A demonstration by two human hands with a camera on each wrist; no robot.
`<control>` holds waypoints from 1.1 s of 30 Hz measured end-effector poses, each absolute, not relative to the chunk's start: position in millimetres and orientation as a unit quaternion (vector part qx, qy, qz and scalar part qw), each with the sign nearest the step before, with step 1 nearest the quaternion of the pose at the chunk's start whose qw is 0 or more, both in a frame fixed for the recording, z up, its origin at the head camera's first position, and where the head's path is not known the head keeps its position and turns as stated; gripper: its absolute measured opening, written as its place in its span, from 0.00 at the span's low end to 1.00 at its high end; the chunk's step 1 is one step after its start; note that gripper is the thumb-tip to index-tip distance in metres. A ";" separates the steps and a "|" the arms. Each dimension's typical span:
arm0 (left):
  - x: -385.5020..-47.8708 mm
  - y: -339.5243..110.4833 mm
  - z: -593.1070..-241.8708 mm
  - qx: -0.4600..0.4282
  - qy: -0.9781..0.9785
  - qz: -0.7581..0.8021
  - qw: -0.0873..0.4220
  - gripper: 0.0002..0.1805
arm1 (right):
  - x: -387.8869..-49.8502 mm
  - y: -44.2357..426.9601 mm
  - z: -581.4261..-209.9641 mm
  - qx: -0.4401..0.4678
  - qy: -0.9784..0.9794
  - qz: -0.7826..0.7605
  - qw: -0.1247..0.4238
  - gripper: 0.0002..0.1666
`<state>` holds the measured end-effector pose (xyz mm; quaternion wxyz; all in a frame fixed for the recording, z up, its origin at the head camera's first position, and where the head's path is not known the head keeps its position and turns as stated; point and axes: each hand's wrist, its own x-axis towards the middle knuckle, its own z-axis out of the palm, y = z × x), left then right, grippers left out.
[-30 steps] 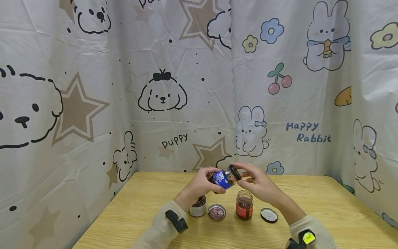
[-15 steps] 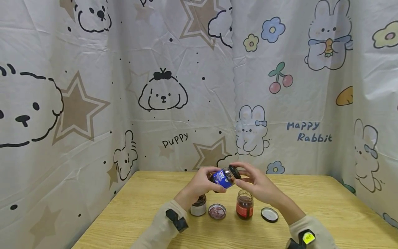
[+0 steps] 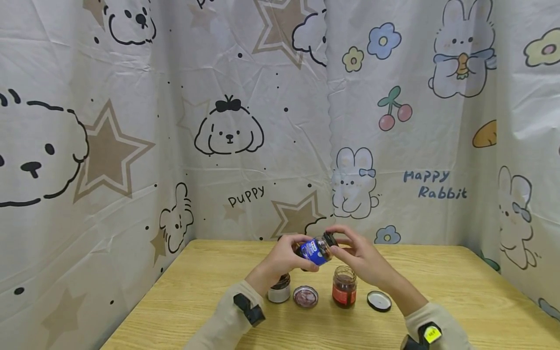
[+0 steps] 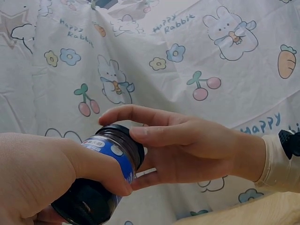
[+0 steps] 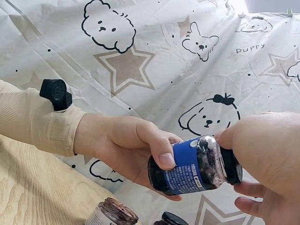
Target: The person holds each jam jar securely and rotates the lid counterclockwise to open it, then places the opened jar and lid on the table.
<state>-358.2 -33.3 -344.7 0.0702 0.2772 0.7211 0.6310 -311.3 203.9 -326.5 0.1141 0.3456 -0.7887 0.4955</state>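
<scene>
A small glass jar (image 3: 316,251) with a blue label is held tilted above the table, its lid end toward the right. My left hand (image 3: 284,255) grips the jar's body, thumb across the label in the right wrist view. At the other end, my right hand (image 3: 360,255) holds the black lid (image 3: 330,239) between thumb and fingers. Whether the lid is loose on the neck, I cannot tell. In the left wrist view the same jar (image 4: 107,152) shows its dark base toward the camera, and the right hand (image 4: 187,143) reaches the lid from the right.
On the wooden table (image 3: 183,291) stand a lidless red-labelled jar (image 3: 344,289) and a white-labelled jar (image 3: 279,290), partly hidden by my left arm. A patterned lid (image 3: 305,296) and an upturned lid (image 3: 378,301) lie beside them. Printed curtains (image 3: 262,146) enclose the table.
My right hand's fingers and thumb have shifted around the black lid, the thumb moving up and left. The left hand and the jar stay almost where they were.
</scene>
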 end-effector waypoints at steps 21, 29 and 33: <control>-358.2 -34.8 -344.7 0.275 0.723 0.631 0.063 0.34 | -311.1 206.3 -325.1 0.341 -0.808 0.458 0.148 0.33; -358.9 -35.4 -344.0 0.277 0.718 0.635 0.068 0.34 | -308.2 205.2 -324.4 0.321 -0.823 0.442 0.160 0.36; -359.3 -35.7 -344.1 0.280 0.714 0.638 0.072 0.34 | -307.9 204.8 -324.1 0.329 -0.816 0.448 0.159 0.30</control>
